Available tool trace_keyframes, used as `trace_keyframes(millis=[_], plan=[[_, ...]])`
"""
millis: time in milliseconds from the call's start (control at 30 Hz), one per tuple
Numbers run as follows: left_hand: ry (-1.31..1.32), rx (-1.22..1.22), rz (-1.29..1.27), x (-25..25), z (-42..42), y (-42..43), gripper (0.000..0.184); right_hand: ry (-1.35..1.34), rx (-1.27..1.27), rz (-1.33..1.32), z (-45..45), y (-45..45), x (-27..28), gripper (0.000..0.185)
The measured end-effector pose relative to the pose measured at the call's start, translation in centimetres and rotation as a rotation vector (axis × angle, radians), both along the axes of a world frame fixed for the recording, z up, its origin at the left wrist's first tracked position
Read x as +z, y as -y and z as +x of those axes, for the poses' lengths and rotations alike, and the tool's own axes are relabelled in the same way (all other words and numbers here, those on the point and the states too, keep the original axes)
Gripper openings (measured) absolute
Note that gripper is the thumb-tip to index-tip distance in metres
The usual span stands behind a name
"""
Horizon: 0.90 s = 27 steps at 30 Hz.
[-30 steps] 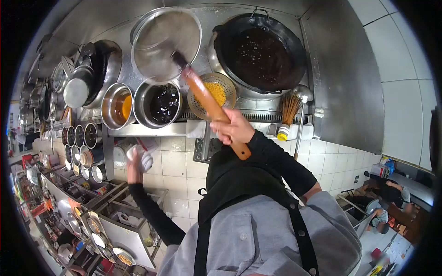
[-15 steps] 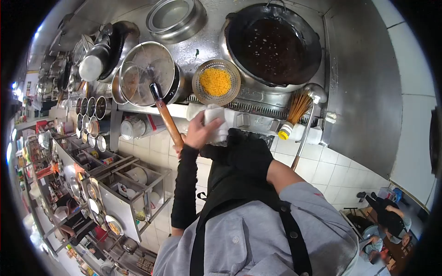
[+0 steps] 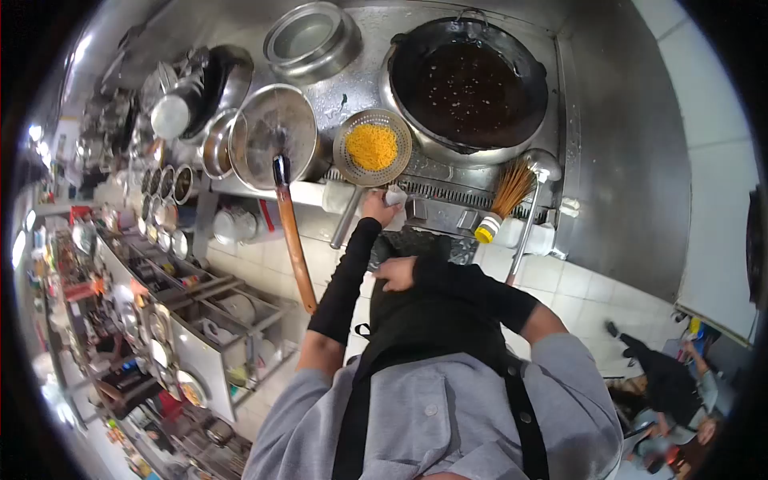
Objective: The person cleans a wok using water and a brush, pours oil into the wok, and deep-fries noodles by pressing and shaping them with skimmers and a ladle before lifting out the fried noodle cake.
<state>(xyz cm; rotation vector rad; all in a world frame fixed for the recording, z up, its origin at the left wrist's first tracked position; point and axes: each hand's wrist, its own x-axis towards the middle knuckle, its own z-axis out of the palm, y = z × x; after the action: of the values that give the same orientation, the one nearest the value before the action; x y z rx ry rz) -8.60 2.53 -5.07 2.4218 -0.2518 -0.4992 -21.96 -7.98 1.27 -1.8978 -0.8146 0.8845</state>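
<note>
A person's left hand (image 3: 380,208) is pinching a white cloth (image 3: 396,194) at the front edge of the stove (image 3: 364,76).
On the left, a steel bowl (image 3: 214,156) is sitting beside a wide strainer (image 3: 264,120), whose mesh is veiling what lies beneath and whose wooden handle is jutting past the front edge. A round metal vessel (image 3: 324,60) is standing towards the back edge. A perforated ladle (image 3: 352,172) is holding yellow shreds (image 3: 370,146). The right hand (image 3: 398,274) is hanging before the black apron (image 3: 432,320), its grip impossible to tell. Rightward, a black wok (image 3: 406,90) is holding dark liquid (image 3: 472,88); a brush (image 3: 514,188) and long ladle (image 3: 544,165) are lying near the front-right corner.
</note>
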Motion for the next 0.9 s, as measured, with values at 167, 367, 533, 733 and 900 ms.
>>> trace_keyframes(millis=[167,367,533,733,900], plan=[[-0.097,0.167,-0.436,-0.2,-1.9,-1.0,0.059,-0.199,-0.429,-0.112,-6.1,15.0,1.0,0.041],[0.024,0.154,-0.276,-1.2,-2.9,-0.8,0.065,-0.212,-0.703,-0.338,-10.0,19.7,4.9,0.037],[0.198,0.271,-0.068,1.4,-4.6,-0.3,0.065,-0.111,-0.794,-0.403,-9.6,16.8,5.8,0.037],[0.463,0.242,0.392,4.6,-4.2,-7.3,0.062,-0.193,-0.812,-0.531,-12.5,16.6,4.6,0.038],[-0.711,0.151,-0.138,2.4,3.0,-11.8,0.033,-0.132,-0.717,-0.657,-11.7,15.1,3.2,0.039]])
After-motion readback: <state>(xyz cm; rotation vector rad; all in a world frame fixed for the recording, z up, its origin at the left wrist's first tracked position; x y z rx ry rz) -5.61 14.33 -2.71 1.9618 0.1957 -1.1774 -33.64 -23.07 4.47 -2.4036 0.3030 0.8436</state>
